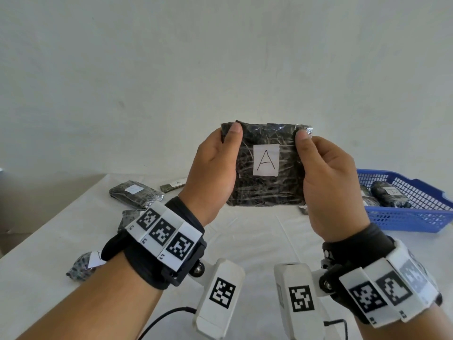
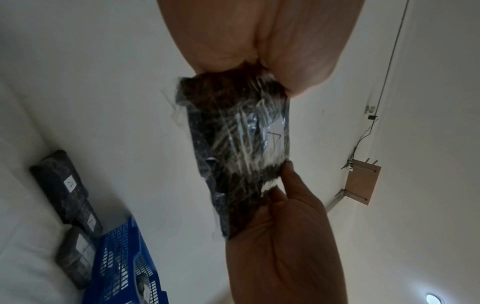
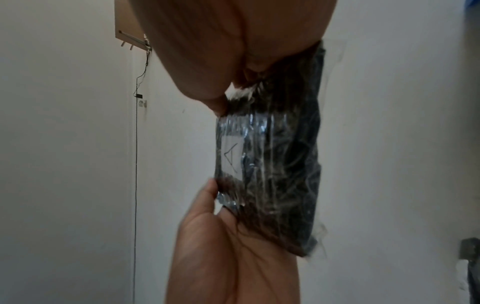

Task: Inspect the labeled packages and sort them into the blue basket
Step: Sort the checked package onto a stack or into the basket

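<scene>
A dark plastic-wrapped package (image 1: 267, 190) with a white label marked "A" (image 1: 266, 160) is held upright in the air, label toward me. My left hand (image 1: 215, 168) grips its left edge, thumb on the front. My right hand (image 1: 326, 177) grips its right edge the same way. The left wrist view shows the package (image 2: 233, 148) edge-on between both hands, and the right wrist view shows the package (image 3: 272, 168) likewise. The blue basket (image 1: 416, 217) stands on the table at the right, with dark packages (image 1: 387, 195) inside.
Several more dark labeled packages (image 1: 134, 193) lie on the white table (image 1: 245, 239) at the left and behind my left wrist. One lies near the front left edge (image 1: 83, 266). A black cable (image 1: 161, 317) runs below my wrists. A white wall stands behind the table.
</scene>
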### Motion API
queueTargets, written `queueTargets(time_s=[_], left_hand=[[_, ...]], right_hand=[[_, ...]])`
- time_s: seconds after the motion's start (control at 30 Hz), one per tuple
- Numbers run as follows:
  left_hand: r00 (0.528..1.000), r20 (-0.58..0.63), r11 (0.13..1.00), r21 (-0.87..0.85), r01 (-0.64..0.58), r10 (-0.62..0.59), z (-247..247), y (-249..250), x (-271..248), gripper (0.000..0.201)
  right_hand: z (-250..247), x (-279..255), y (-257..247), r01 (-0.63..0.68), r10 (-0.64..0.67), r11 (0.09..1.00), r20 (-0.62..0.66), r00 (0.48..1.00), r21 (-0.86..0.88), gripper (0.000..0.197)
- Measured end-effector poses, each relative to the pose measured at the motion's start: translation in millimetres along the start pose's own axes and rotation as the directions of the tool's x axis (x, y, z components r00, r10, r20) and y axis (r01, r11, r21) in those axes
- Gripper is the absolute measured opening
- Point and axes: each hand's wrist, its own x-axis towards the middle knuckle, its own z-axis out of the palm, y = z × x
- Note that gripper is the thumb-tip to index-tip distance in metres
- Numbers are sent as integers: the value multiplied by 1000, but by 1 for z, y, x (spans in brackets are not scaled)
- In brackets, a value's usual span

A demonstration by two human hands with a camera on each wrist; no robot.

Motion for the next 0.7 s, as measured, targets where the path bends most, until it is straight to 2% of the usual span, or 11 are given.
queueTargets(time_s=[0.1,0.2,0.27,0.37,0.47,0.6,0.7], left_hand=[[999,41,999,39,-30,28,2,0,-3,35],[999,36,996,82,-38,35,4,-5,-3,44],[998,70,999,43,4,-7,6,-7,-6,46],[988,132,996,-14,84,-81,11,-12,-11,42],[990,100,992,-67,108,-101,17,-15,-12,43],[998,8,994,-88,66,-66,26,-13,-15,36],[999,-33,1000,-25,-13,13,24,-15,-13,27]], right_hand=[[-4,-2,6,112,-108,987,47,993,-115,43],[-8,-2,13,185,-163,922,91,982,-340,44],[-10,-3,14,174,-149,901,95,984,-396,49],[-15,-2,13,86,-61,958,99,993,-274,52],[-17,-1,14,-30,36,997,69,997,-77,61],[-14,0,15,-54,57,994,30,998,-98,35],[-12,-1,11,-17,16,991,-5,1000,-134,41]])
